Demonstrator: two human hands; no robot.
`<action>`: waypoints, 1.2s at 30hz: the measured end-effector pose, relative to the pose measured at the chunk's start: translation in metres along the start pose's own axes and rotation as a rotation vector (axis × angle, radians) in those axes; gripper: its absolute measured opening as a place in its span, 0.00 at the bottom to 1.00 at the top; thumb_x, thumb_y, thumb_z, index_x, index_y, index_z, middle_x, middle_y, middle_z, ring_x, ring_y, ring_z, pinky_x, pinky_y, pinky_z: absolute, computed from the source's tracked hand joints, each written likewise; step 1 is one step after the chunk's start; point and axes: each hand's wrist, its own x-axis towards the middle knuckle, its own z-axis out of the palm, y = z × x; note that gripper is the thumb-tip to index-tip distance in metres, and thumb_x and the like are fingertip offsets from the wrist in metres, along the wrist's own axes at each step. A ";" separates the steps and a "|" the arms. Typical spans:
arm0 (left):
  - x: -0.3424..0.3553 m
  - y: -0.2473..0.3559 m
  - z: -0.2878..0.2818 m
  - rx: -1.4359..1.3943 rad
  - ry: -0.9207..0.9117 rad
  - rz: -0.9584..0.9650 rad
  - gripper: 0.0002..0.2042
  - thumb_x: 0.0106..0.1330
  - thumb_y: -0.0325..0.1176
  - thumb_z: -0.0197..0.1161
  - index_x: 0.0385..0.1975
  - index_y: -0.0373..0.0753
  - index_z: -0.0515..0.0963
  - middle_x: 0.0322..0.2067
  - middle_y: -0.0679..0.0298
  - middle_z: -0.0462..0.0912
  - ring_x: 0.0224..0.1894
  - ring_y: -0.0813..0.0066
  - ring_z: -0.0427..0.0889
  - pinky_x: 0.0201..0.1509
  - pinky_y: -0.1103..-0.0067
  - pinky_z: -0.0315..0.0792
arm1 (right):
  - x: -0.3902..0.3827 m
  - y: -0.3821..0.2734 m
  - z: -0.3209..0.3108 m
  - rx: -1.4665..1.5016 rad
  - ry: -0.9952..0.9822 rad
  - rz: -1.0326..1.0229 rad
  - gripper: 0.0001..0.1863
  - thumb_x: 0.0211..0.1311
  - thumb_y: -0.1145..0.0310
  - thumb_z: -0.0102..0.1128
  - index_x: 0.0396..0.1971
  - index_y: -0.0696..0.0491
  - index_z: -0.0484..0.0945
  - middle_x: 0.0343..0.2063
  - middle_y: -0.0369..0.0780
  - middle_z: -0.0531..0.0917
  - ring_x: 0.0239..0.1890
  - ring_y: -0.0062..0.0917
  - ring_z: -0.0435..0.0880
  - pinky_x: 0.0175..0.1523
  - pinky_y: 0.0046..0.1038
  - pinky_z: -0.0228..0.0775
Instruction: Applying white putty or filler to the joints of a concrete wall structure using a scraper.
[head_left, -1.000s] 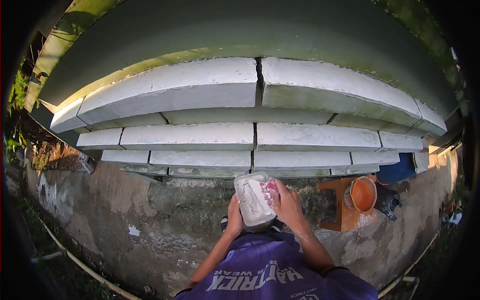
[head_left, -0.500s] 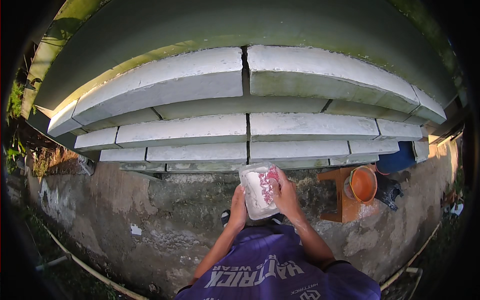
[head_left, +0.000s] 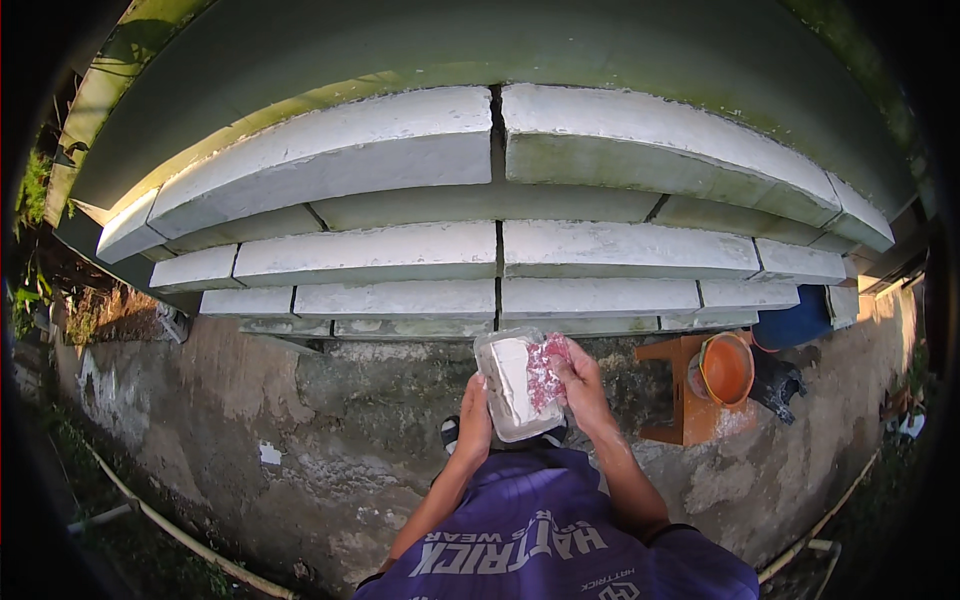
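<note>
A shallow translucent plastic tub (head_left: 487, 350) holds thick white paste (head_left: 515, 375) in front of my body. My left hand (head_left: 476, 412) grips the tub by its left side. In my right hand (head_left: 583, 383) is a flat red piece smeared with white (head_left: 545, 370), pinched between thumb and fingers over the tub's right side. Its exact kind is unclear; it covers part of the paste. White smudges mark my right wrist.
Ahead rise tiers of white-coated blocks (head_left: 380, 298) with dark vertical gaps, below a green-stained grey wall (head_left: 430, 45). To the right, an orange stool (head_left: 665, 430) bears an orange bucket (head_left: 727, 370), beside a blue container (head_left: 790, 325). A pale pipe (head_left: 180, 535) edges the patchy concrete ground (head_left: 330, 480).
My right hand and the red piece have shifted slightly right, turning so more of the red piece shows. The left hand still holds the tub in nearly the same place.
</note>
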 end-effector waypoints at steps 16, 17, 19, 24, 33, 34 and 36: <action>0.003 0.013 -0.031 -0.244 0.030 -0.023 0.28 0.80 0.51 0.40 0.68 0.35 0.63 0.64 0.58 0.72 0.65 0.65 0.73 0.70 0.69 0.65 | -0.010 -0.003 -0.026 0.658 0.132 0.093 0.12 0.77 0.69 0.48 0.56 0.54 0.71 0.49 0.38 0.81 0.45 0.25 0.85 0.40 0.31 0.83; 0.004 0.015 -0.036 -0.239 0.050 -0.019 0.28 0.80 0.51 0.39 0.68 0.35 0.63 0.64 0.58 0.71 0.65 0.65 0.73 0.70 0.68 0.65 | -0.006 0.000 -0.032 0.658 0.141 0.083 0.12 0.77 0.69 0.48 0.56 0.54 0.71 0.49 0.38 0.81 0.45 0.25 0.85 0.40 0.31 0.83; 0.004 0.015 -0.044 -0.223 0.093 0.004 0.29 0.80 0.52 0.39 0.68 0.35 0.62 0.64 0.57 0.71 0.65 0.64 0.73 0.70 0.68 0.66 | 0.004 -0.003 -0.039 0.712 0.153 0.014 0.14 0.75 0.72 0.50 0.58 0.54 0.68 0.51 0.40 0.80 0.48 0.27 0.85 0.42 0.33 0.84; 0.004 0.015 -0.052 -0.230 0.083 0.015 0.29 0.80 0.53 0.39 0.68 0.36 0.62 0.64 0.57 0.71 0.65 0.63 0.73 0.69 0.67 0.67 | 0.044 -0.047 -0.057 0.515 0.290 -0.231 0.16 0.73 0.76 0.53 0.57 0.55 0.69 0.51 0.38 0.81 0.50 0.26 0.83 0.45 0.32 0.81; 0.004 0.019 -0.055 -0.246 0.070 0.019 0.28 0.80 0.51 0.38 0.69 0.37 0.62 0.65 0.59 0.71 0.66 0.65 0.72 0.71 0.67 0.65 | 0.115 -0.085 -0.083 -1.396 0.358 -0.620 0.24 0.59 0.79 0.52 0.57 0.54 0.75 0.52 0.46 0.83 0.56 0.38 0.80 0.59 0.36 0.67; 0.004 0.020 -0.052 -0.248 0.063 0.013 0.27 0.80 0.51 0.38 0.68 0.37 0.63 0.65 0.59 0.71 0.66 0.65 0.72 0.71 0.67 0.65 | 0.121 -0.069 -0.086 -1.400 0.366 -0.615 0.24 0.59 0.79 0.52 0.57 0.54 0.75 0.52 0.46 0.83 0.56 0.38 0.80 0.59 0.36 0.67; 0.007 0.021 -0.050 -0.250 0.056 0.012 0.27 0.80 0.51 0.38 0.68 0.37 0.63 0.65 0.59 0.71 0.66 0.64 0.71 0.71 0.67 0.64 | 0.127 -0.040 -0.088 -1.696 0.416 -0.772 0.30 0.53 0.84 0.54 0.60 0.53 0.74 0.54 0.44 0.82 0.59 0.36 0.78 0.61 0.40 0.64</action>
